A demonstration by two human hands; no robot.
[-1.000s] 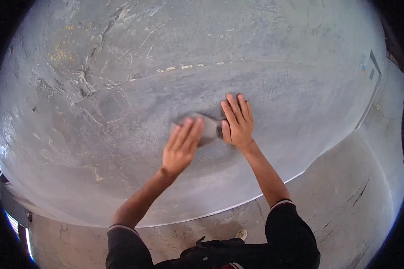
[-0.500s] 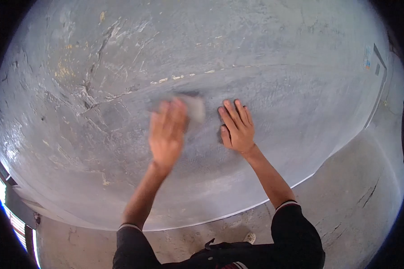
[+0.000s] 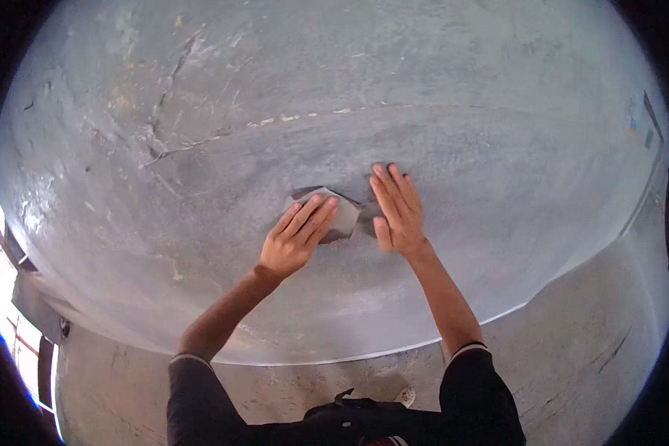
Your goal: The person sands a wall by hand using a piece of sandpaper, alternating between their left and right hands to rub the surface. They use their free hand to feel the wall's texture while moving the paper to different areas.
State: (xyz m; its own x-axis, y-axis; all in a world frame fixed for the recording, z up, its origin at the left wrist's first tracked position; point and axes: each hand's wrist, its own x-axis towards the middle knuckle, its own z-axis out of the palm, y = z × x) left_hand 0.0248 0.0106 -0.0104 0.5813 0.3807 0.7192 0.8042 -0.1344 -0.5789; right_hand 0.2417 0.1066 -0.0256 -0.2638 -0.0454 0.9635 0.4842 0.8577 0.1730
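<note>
Where the view begins at the far left, a bright window opening point(image 3: 4, 297) shows at the rim, and beside it the large grey plastered wall point(image 3: 498, 149) is at its roughest: a long branching crack point(image 3: 156, 141) runs down through scuffed, blotchy patches. A thin line of pale flecks point(image 3: 312, 115) crosses the wall above the hands.

Toward the middle, the left hand point(image 3: 293, 241) lies flat with fingers stretched out and together. It does not clench; it presses the small grey crumpled abrasive sheet point(image 3: 343, 215) against the wall. The sheet sits under those fingertips and pokes out to their right, just beside the other hand.

The right hand point(image 3: 398, 212) is spread flat on the bare wall, palm down, grasping nothing, its thumb almost touching the sheet's edge.

Judging by the surface, the band around and to the right of the hands looks smoother and more even in tone, so the rubbing seems well along there. The cracked upper-left stretch looks untouched, which suggests much is left.

Further right, a small sticker point(image 3: 633, 123) clings to the wall near the rim, and below it the cracked concrete floor point(image 3: 587, 327) meets the wall's foot.
</note>
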